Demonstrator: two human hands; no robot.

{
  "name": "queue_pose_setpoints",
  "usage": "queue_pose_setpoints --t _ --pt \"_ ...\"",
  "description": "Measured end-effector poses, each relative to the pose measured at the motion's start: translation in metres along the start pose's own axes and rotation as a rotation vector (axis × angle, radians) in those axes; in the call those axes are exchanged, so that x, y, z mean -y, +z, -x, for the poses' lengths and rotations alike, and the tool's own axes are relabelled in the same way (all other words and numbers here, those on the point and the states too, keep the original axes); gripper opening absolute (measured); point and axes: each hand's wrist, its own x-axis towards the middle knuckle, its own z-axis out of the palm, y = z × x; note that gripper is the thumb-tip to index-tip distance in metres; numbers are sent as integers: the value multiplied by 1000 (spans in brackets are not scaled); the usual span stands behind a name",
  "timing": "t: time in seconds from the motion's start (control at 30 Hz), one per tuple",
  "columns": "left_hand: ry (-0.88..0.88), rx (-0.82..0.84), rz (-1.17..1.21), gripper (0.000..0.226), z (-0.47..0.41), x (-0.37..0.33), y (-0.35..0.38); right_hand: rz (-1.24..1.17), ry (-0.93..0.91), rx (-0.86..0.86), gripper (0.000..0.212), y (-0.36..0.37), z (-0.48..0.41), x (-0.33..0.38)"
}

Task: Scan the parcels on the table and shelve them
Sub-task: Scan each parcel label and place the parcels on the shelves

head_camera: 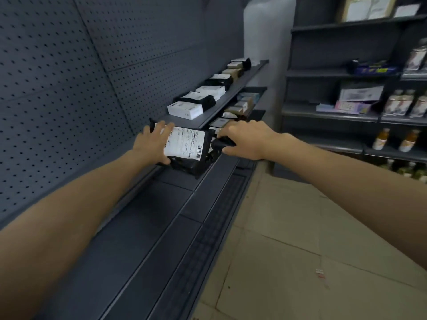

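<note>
Head cam: black parcel (184,144) held in both hands at the near end of the shelf (233,97).
Left hand (152,144) grips the parcel's left edge, fingers curled over the top, thumb underneath. Right hand (245,139) is closed round a small black object (223,143) touching the parcel's right edge; too hidden to identify. Parcel is tilted, white barcode label facing up, off any surface, above the dark base deck (147,227). Just beyond it on the shelf sits a white box (184,109), then a row of labelled bags and boxes running away along the pegboard (69,88). Second rack at right carries bottles (381,139). Tiled floor (288,227) below.
</note>
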Motion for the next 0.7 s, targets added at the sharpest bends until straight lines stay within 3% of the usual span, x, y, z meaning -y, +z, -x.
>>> queue_pose_setpoints --t 0.37,0.47,0.7 --pt "-157 118 -50 121 -189 62 63 -106 -174 39 43 84 -231 -107" --pt "-168 196 -125 123 -251 71 80 -96 -217 50 43 98 -292 -146" --pt "-126 347 -49 117 -341 91 132 -119 -267 125 48 133 -397 -193"
